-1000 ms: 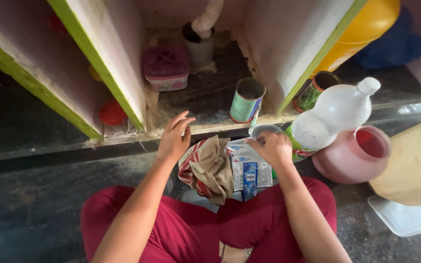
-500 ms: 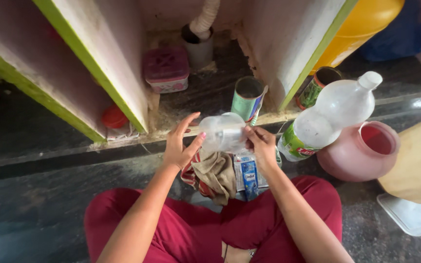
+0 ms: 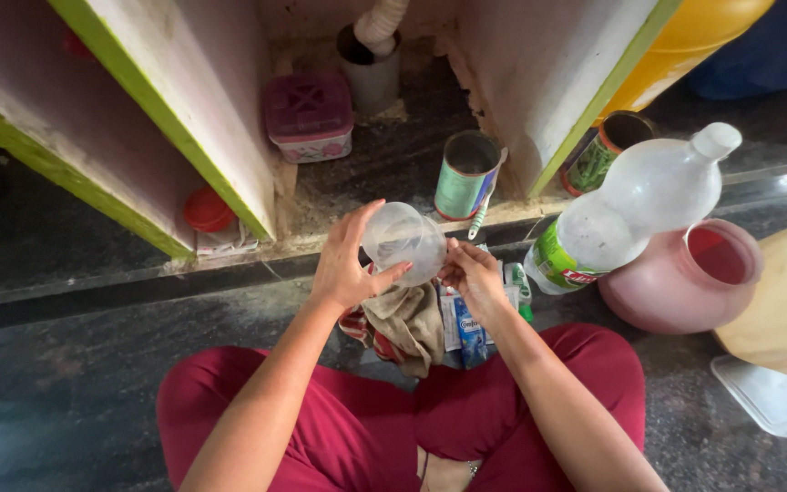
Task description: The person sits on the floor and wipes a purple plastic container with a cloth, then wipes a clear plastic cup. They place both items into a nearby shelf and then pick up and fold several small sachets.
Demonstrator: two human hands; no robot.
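Both hands hold a clear plastic cup [image 3: 404, 241] above a brown cloth [image 3: 409, 323]: left hand [image 3: 346, 266] wrapped around it, right hand [image 3: 472, 275] apparently pinching its rim.

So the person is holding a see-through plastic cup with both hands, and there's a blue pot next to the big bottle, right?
Not quite. The pot beside the big bottle is pink, not blue, as the head view shows. The rest is right: the left hand and right hand both hold the see-through plastic cup.
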